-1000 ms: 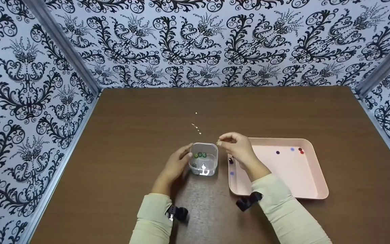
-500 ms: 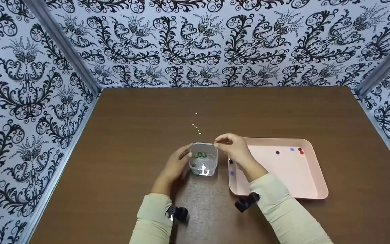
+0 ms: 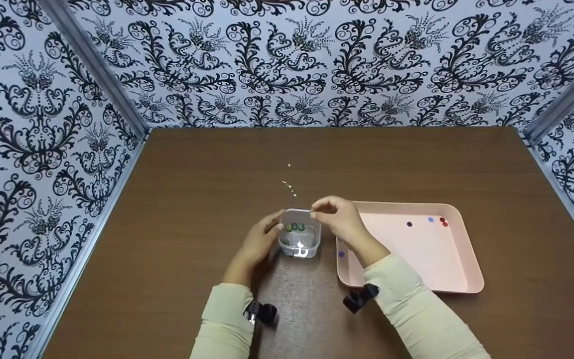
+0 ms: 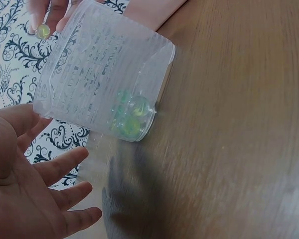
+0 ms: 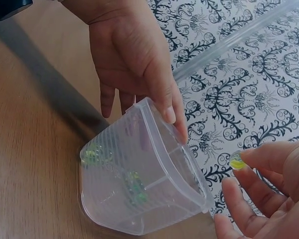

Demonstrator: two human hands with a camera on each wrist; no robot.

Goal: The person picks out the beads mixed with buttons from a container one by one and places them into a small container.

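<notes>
A clear plastic container (image 3: 292, 252) stands upright on the table, with several green and yellowish glass marbles (image 4: 129, 124) at its bottom. My left hand (image 3: 259, 242) holds its left rim, the thumb on one side of the wall and the index finger on the other; the remaining fingers are spread out. Between thumb and index finger, my right hand (image 3: 343, 220) pinches one clear marble (image 5: 236, 160) with a yellow-green swirl. That hand is at the container's right back rim, and the right wrist view shows the marble outside the opening, apart from the wall.
To the right lies a shallow pink tray (image 3: 426, 259) holding several small blue, red and dark round pieces, partly hidden by my right arm. Small light spots (image 3: 290, 186) show on the brown table (image 3: 192, 199) behind the container. Patterned walls (image 3: 297, 60) enclose the table.
My right hand has moved a little left with the pinched marble, from over the tray's edge to the container's back right rim. The left hand and container stay in place.
</notes>
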